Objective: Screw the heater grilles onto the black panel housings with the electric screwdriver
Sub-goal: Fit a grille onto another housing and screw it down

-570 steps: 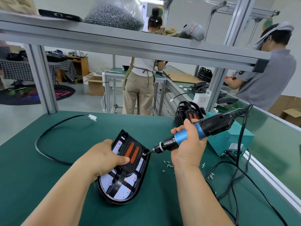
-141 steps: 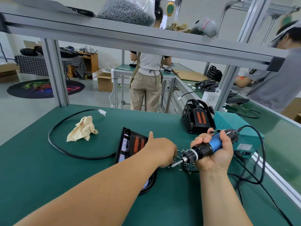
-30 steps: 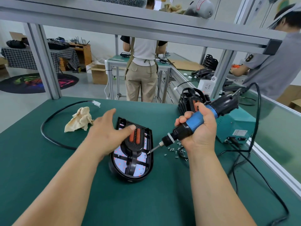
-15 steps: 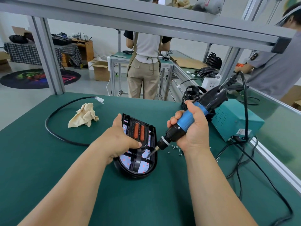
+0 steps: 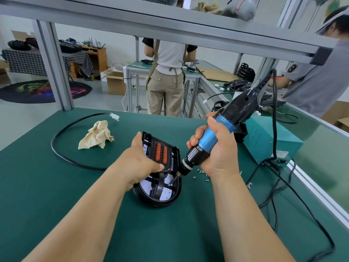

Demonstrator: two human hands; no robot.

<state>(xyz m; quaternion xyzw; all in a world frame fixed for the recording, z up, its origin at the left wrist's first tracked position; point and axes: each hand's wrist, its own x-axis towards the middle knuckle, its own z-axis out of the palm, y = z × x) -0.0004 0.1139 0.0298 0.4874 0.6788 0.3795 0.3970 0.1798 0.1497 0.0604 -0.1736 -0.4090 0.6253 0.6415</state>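
Observation:
A black panel housing with a heater grille and two orange elements lies on the green mat in the middle of the bench. My left hand grips its left side, thumb across the grille. My right hand holds the blue and black electric screwdriver steeply tilted, its bit tip touching the grille's lower right part at a screw point. Loose screws lie scattered just right of the housing.
A crumpled beige cloth and a black cable loop lie at the left. A teal power box with cords stands at the right edge, another black housing behind my right hand. Two people work at benches beyond.
The screwdriver has tipped more upright and its bit has come down onto the grille's lower right. My left hand went from hovering open to gripping the housing.

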